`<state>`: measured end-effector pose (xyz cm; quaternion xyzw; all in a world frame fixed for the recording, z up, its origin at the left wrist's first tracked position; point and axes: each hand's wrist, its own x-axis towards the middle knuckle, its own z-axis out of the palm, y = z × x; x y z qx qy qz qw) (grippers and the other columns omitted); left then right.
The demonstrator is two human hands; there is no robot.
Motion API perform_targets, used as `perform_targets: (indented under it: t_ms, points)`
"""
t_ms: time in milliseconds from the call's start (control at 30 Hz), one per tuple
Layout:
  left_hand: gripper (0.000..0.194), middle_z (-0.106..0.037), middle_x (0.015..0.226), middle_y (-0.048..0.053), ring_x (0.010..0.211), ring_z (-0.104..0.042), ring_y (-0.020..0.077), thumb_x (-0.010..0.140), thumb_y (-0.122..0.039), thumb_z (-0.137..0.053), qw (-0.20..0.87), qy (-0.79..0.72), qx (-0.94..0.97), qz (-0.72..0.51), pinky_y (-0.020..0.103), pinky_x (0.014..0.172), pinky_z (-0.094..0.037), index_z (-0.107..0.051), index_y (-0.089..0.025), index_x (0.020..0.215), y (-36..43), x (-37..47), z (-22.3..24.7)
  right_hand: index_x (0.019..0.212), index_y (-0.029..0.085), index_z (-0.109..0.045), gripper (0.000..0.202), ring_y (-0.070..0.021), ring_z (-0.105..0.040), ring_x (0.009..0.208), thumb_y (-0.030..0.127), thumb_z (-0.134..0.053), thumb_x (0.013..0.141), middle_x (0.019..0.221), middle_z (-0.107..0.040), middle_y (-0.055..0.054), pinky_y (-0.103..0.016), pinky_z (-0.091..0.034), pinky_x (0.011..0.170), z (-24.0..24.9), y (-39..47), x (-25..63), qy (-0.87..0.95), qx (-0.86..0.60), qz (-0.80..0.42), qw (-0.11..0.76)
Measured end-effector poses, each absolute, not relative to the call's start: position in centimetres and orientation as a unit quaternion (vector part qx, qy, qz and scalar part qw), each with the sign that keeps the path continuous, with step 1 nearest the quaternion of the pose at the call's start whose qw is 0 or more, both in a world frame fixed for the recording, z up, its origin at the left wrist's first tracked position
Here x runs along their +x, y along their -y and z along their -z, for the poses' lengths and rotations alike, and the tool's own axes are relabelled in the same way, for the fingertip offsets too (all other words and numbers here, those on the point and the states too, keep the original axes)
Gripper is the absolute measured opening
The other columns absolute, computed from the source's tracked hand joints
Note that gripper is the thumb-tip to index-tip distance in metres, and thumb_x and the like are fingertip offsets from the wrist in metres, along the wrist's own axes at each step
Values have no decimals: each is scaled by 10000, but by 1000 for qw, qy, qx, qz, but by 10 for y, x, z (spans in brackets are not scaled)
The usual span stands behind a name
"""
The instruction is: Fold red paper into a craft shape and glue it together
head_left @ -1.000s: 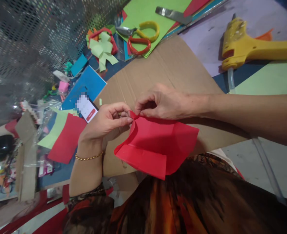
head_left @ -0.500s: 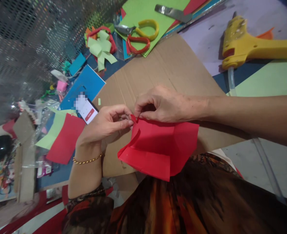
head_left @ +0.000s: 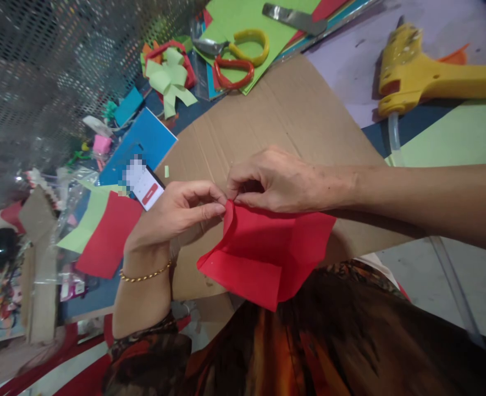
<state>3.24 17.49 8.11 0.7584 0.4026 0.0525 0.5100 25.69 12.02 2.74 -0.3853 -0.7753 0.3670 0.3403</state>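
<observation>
A folded sheet of red paper (head_left: pixel 268 242) hangs over the front part of the brown cardboard (head_left: pixel 268 115), with one flap turned up along its lower left side. My left hand (head_left: pixel 181 212) pinches the paper's upper left corner between thumb and forefinger. Right beside it, my right hand (head_left: pixel 268 181) grips the same edge with thumb and fingers pressed together. The two sets of fingertips almost touch, and they cover the very corner of the sheet.
Scissors (head_left: pixel 235 58) with yellow and red handles lie on green paper at the back. A yellow glue gun (head_left: pixel 408 71) rests at the right. On the left are a phone (head_left: pixel 146 184), a blue sheet (head_left: pixel 156 135), a red paper piece (head_left: pixel 110 236) and a paper bow (head_left: pixel 171 80).
The corner between my fingertips has been straightened, and a small curled bit there no longer sticks up. The lower flap of the red paper has swung slightly left and down.
</observation>
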Motion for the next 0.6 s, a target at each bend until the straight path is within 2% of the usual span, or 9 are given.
perform_targets:
  t_ms: [233,467,600]
  points:
    - [180,-713,732,17,681,-612,117,814,-321,-849,502,-394,768,-53,193,581,-495,-747,-183,761,-172,36,-82,905,203,-695,132,-118,-556,716,118,-594,900,760,-676,14,-273,-391,675,-28,-119,255,768,-383,-374,351]
    - [181,-728,772,19,695,-650,129,784,-301,-886,554,-410,721,-65,216,597,-536,-747,-194,832,-169,38,-81,959,222,-697,104,-139,-620,797,184,-603,938,842,-714,-5,-280,-441,722,-28,-116,258,778,-361,-366,360]
    - [130,-711,758,9,704,-654,121,783,-233,-838,548,-408,727,-71,206,613,-534,-722,-181,810,-163,41,-82,998,217,-700,175,-140,-669,849,135,-571,912,958,-771,-20,-276,-495,753,-34,-112,263,741,-355,-436,366]
